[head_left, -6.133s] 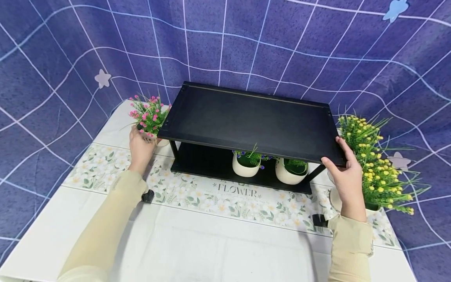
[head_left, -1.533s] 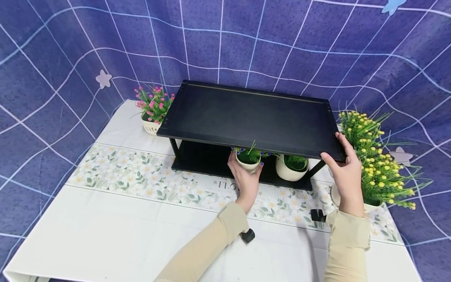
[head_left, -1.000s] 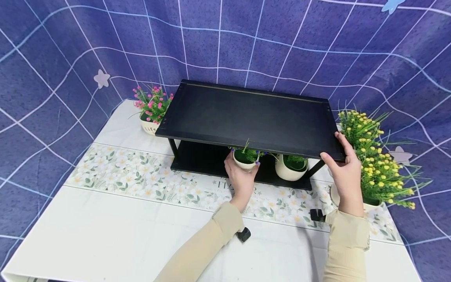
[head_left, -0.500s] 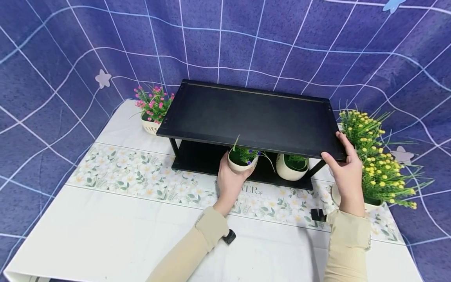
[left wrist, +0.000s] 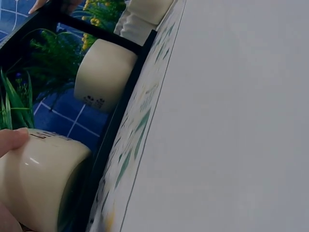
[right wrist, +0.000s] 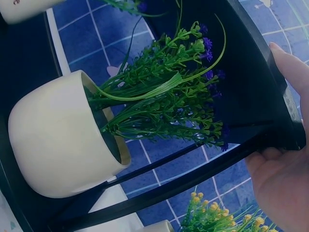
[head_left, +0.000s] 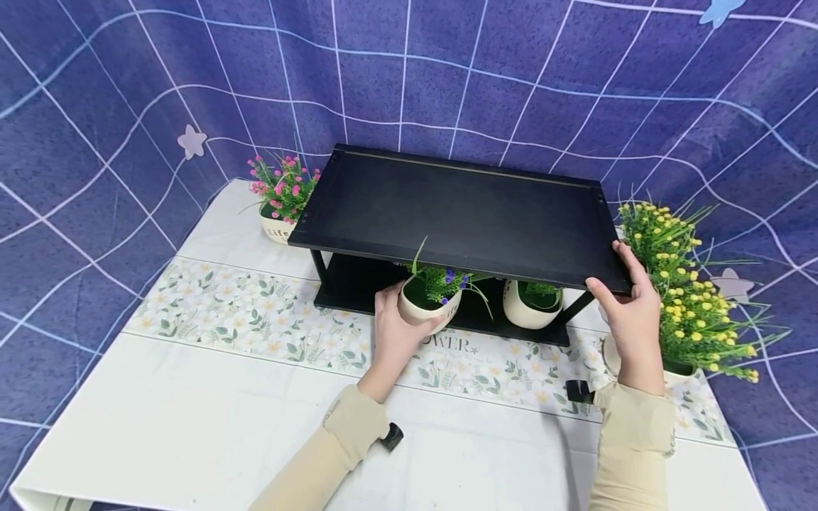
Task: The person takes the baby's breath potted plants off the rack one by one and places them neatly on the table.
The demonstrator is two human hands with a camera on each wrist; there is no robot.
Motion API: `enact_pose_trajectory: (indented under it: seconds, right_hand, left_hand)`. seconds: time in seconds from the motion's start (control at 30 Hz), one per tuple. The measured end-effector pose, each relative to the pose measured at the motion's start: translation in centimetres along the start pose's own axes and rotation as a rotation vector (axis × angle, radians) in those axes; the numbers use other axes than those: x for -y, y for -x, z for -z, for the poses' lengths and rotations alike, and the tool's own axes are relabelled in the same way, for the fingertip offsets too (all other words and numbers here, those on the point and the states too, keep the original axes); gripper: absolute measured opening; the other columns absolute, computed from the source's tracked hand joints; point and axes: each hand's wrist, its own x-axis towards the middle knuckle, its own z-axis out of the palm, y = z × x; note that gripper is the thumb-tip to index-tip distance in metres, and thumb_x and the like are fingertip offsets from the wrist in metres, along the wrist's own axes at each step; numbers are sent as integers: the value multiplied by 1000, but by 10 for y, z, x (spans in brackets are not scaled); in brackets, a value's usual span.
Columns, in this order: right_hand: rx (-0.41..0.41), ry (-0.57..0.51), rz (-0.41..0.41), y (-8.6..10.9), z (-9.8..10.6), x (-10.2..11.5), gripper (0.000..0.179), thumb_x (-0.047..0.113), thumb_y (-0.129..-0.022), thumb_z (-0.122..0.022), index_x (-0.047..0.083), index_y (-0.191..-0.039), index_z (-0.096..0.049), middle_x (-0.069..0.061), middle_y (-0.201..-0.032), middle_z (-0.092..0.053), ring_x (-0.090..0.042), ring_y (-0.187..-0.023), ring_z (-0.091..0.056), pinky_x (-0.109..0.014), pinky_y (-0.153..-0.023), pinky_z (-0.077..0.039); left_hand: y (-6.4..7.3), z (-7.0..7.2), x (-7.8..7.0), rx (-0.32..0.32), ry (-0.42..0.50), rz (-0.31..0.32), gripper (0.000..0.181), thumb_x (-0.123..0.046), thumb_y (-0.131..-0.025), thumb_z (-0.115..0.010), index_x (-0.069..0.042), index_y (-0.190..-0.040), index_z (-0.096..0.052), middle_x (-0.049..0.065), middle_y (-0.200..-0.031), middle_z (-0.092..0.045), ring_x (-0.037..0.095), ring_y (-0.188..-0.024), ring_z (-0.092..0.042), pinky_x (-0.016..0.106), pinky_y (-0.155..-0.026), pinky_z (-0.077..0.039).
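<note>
The left hand [head_left: 391, 332] has its fingers curled round a small cream pot of purple-flowered greenery [head_left: 427, 301], gripping it at the front edge of the black two-tier shelf [head_left: 460, 213], just under the lip of the top board and tipped a little towards the person. In the left wrist view the thumb [left wrist: 12, 140] presses the glazed side of that same pot [left wrist: 41, 181], with the shelf's lower board dark beside it.

The right hand [head_left: 629, 323] clasps the near right corner of the shelf's top board, thumb on the upper face and fingers beneath; the right wrist view shows the palm [right wrist: 285, 183] wrapped on that black edge.

A second cream pot [head_left: 532, 306] stands on the lower tier, just right of the held one, and its green sprigs with tiny purple buds fill the right wrist view [right wrist: 159, 96]. A pot of pink flowers [head_left: 281, 199] sits on the bench [head_left: 192, 419] beside the shelf's left end, and a tall yellow-flowered plant [head_left: 686, 291] stands close behind the right hand. A floral runner [head_left: 255, 326] crosses the bench under the shelf.
</note>
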Motion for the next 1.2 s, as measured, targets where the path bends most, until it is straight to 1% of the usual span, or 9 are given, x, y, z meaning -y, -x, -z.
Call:
enact_pose_trajectory:
  seconds: [0.2, 0.37, 0.47, 0.57, 0.7, 0.87, 1.0, 1.13, 1.2]
  right_hand:
    - [-12, -6, -1, 0, -1, 1, 67, 5, -89, -67, 19, -149, -40, 3, -155, -39, -11, -141, -39, -2, -88, -44]
    - [-20, -22, 9, 1, -1, 1, 66, 4, -88, -67, 18, -148, -41, 2, -154, -40, -11, -140, -41, -2, -88, -44]
    - [-17, -32, 9, 1, -2, 1, 67, 3, -88, -67, 17, -148, -41, 2, -154, -39, -11, -140, -40, -2, -88, -44]
    - [-15, -33, 3, 0, -2, 1, 67, 4, -88, -67, 18, -148, -41, 3, -154, -39, -11, -140, -40, -2, -88, -44]
    - [-14, -24, 1, 0, -2, 1, 67, 4, -88, -67, 18, -148, -41, 3, -154, -39, -10, -140, -40, -2, -88, -44]
    - [-14, -7, 2, 0, -1, 2, 66, 5, -89, -67, 19, -148, -41, 3, -154, -39, -10, -140, -40, -2, -87, -44]
    - [-18, -14, 11, 1, -1, 2, 66, 4, -89, -67, 16, -148, -41, 3, -154, -40, -10, -140, -40, -2, -88, -44]
    - [-17, -33, 18, 1, -2, 2, 66, 3, -88, -67, 15, -148, -41, 2, -154, -40, -11, -141, -39, -2, -89, -44]
    - [-17, -30, 17, 1, -2, 2, 66, 3, -89, -67, 16, -148, -41, 2, -154, -40, -10, -141, -39, -2, -89, -44]
  left_hand:
    - [-1, 15, 1, 28, -41, -2, 84, -33, -59, -91, -13, -133, -56, 11, -119, -51, 30, -110, -55, 46, -96, -47]
    - [-1, 28, 0, 80, -30, 15, 83, -32, -61, -90, -10, -134, -56, 12, -120, -51, 31, -112, -54, 48, -96, -47]
    - [-3, 37, 2, 104, -20, 21, 83, -31, -61, -90, -9, -133, -57, 12, -120, -52, 31, -112, -54, 47, -98, -47]
    - [-5, 47, 6, 126, 8, 16, 82, -27, -60, -91, -8, -133, -57, 13, -119, -53, 30, -114, -53, 44, -103, -47]
    - [-7, 61, 11, 179, 49, 25, 81, -25, -62, -91, -8, -133, -57, 13, -123, -53, 29, -118, -53, 42, -106, -46]
    - [-7, 78, 17, 240, 72, 82, 80, -25, -66, -90, -12, -136, -54, 10, -130, -53, 30, -126, -53, 42, -108, -44]
    - [-5, 90, 21, 288, 130, 105, 80, -19, -68, -88, -10, -138, -51, 12, -135, -51, 31, -132, -49, 42, -110, -42]
    - [-5, 103, 27, 340, 191, 145, 80, -13, -70, -87, -10, -140, -49, 12, -135, -49, 31, -131, -48, 43, -112, -40]
    - [-6, 111, 31, 362, 217, 164, 79, -11, -71, -86, -11, -140, -49, 11, -135, -48, 29, -130, -49, 40, -112, -39]
